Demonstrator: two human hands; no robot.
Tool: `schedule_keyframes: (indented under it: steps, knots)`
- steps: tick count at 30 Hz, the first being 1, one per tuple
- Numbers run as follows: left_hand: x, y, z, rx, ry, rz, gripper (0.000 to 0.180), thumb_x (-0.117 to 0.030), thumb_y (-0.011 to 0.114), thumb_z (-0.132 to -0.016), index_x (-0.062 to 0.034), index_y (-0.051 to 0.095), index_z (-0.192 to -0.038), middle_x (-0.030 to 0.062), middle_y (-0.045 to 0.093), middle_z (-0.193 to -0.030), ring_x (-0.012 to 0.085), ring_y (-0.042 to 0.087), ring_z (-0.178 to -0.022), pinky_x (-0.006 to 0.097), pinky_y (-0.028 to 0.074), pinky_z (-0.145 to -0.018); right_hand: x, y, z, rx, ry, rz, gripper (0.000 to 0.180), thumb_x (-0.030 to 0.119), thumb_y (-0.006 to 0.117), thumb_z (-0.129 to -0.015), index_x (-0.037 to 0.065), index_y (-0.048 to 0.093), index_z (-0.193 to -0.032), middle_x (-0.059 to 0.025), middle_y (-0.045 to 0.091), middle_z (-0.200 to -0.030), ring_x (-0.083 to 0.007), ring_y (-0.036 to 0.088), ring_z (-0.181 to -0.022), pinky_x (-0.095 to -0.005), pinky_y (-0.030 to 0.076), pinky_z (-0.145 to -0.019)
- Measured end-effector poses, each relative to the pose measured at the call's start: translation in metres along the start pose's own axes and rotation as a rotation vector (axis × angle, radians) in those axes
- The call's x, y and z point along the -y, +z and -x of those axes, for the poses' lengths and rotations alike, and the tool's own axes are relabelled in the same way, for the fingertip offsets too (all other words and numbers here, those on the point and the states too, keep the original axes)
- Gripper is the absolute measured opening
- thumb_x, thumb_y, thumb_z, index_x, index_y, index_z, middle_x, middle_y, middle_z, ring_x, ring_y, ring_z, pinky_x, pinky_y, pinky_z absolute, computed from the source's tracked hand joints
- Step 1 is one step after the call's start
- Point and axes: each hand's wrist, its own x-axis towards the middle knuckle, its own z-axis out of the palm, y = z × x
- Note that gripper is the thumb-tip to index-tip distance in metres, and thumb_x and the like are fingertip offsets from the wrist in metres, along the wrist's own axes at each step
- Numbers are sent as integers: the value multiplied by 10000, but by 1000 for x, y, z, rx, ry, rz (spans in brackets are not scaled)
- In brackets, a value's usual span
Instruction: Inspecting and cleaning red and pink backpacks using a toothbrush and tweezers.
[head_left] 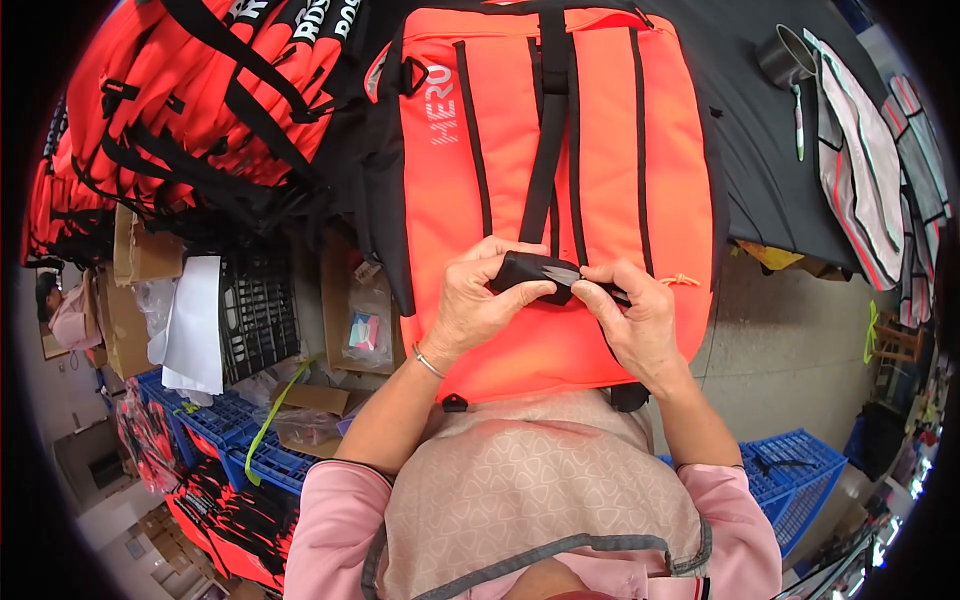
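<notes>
Black strap piece [518, 270] | over orange bag [610, 345] | clamped between fingers of left hand [478, 298] | right hand [635, 310]: fingers together on grey pointed tool [562, 275], probably snips, at strap piece's edge

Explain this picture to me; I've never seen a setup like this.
There's no machine here: a person works with two bare hands. A wide fisheye camera on the head looks down, so straight edges bend near the rim.

An orange-red bag lies on a dark surface, its near end close to the person's apron. The left hand pinches a black piece, seemingly part of the strap running down the bag. The right hand holds what looks like small snips against it.

A metal cup is at upper right; similar-coloured straps and fabric are piled at upper left.
</notes>
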Motion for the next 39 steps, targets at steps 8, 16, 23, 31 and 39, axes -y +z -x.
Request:
schedule_keyframes:
  steps: [8, 16, 23, 31, 39]
  knots:
    - [-6, -6, 11, 61, -52, 1, 204, -70, 811, -767, -41, 765, -964, 111, 708, -1049, 182, 661, -932, 296, 532, -810, -3, -7, 4, 27, 178, -210, 69, 53, 675, -909, -4, 662, -945, -11, 652, -818, -61, 579, -750, -231, 472, -684]
    - [-44, -28, 72, 4, -284, -90, 305, -140, 691, -911, 38, 608, -1145, 206, 508, -1370, 232, 627, -1084, 323, 524, -842, -19, -35, 21, -235, 204, -403, 244, 154, 644, -962, 12, 592, -1154, 35, 549, -829, -34, 476, -753, -187, 390, -697]
    - [-41, -28, 87, 159, -682, 401, 482, -75, 704, -888, 51, 497, -1305, 86, 676, -1109, 111, 652, -934, 243, 544, -779, 11, -20, 30, -24, 144, -262, 317, 85, 715, -888, 69, 638, -1195, 49, 610, -827, -19, 463, -668, -197, 403, -604]
    - [-30, -20, 74, 99, -670, 504, 335, 33, 658, -888, 46, 599, -1218, 105, 692, -1117, 142, 677, -994, 253, 555, -866, 35, 8, 18, 447, -300, 384, 340, 216, 761, -822, 120, 689, -1140, -103, 718, -865, -233, 693, -704, -341, 523, -563]
    - [-18, -7, 68, 18, -539, 500, 275, -11, 658, -914, 41, 612, -1181, 64, 696, -1058, 90, 649, -924, 239, 542, -816, 25, -11, 21, 606, -219, 612, 242, 285, 688, -859, 52, 649, -806, -126, 656, -676, -325, 654, -623, -426, 459, -511]
